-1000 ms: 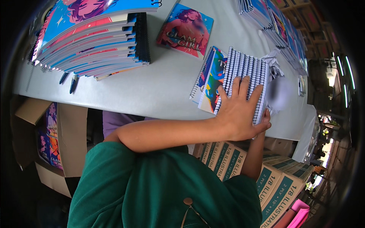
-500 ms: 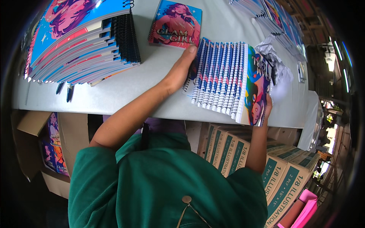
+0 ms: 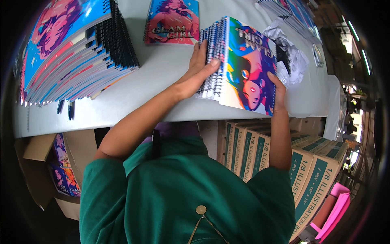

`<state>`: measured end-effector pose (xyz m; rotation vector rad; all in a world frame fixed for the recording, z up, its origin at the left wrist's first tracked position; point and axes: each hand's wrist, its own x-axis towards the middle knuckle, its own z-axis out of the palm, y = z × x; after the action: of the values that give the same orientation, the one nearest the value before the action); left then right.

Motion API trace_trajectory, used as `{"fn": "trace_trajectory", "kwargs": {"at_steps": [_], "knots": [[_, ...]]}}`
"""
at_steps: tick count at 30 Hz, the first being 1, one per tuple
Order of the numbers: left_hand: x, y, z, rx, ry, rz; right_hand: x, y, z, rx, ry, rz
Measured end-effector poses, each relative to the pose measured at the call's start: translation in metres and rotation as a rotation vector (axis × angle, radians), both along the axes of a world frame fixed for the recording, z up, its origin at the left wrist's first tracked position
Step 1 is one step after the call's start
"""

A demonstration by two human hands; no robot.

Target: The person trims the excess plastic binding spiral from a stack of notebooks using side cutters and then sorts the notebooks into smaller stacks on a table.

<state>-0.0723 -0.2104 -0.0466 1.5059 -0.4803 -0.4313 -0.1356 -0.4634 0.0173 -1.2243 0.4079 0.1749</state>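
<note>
Both my hands hold a stack of spiral notebooks (image 3: 251, 73) above the grey-white table, its colourful illustrated top cover facing up. My left hand (image 3: 195, 75) presses on the coil-bound side, thumb on the coils and fingers at the far left edge. At the opposite side my right hand (image 3: 278, 94) grips the stack, its thumb on the cover and the other fingers mostly hidden underneath. Just beyond my left hand, a single pink and blue spiral notebook (image 3: 172, 22) lies flat. A tall pile of notebooks (image 3: 77, 61) with black coils stands at the left.
Crumpled white paper (image 3: 298, 65) lies right of my right hand. More notebooks (image 3: 298, 14) sit at the far right. Two pens (image 3: 70, 110) lie near the table's front edge (image 3: 162, 123). Below are an open carton (image 3: 79, 154) and several board boxes (image 3: 313, 175).
The stack has tipped from showing its fanned coil edges to showing its top cover, and the coils have drawn together. My left thumb has moved onto the coils.
</note>
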Motion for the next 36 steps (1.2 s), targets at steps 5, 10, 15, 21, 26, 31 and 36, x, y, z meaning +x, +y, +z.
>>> {"fn": "trace_trajectory", "kwargs": {"at_steps": [5, 10, 15, 21, 26, 31, 36], "knots": [[0.006, 0.0, 0.007, 0.077, 0.003, 0.012, 0.005, 0.014, 0.006, 0.0, -0.032, -0.025], [0.002, 0.033, 0.018, 0.335, -0.18, -0.061, -0.037, -0.006, -0.029, 0.159, -0.119, -0.117], [-0.006, 0.067, 0.02, 0.461, -0.296, -0.247, -0.081, -0.021, -0.056, -0.949, -0.147, 0.388], [0.067, 0.056, 0.033, 0.806, -0.303, 0.453, -0.065, 0.003, -0.103, -1.154, -0.273, 0.337], [0.108, 0.03, 0.018, 1.271, -0.177, 0.615, -0.056, 0.032, -0.079, -1.089, -0.32, 0.073], [0.073, 0.041, 0.075, 0.484, -0.516, 0.771, -0.045, 0.03, -0.104, -1.066, -0.269, 0.031], [0.013, 0.067, 0.196, 0.266, -1.139, 0.96, -0.018, 0.049, -0.082, -1.013, -0.356, 0.046]]}}
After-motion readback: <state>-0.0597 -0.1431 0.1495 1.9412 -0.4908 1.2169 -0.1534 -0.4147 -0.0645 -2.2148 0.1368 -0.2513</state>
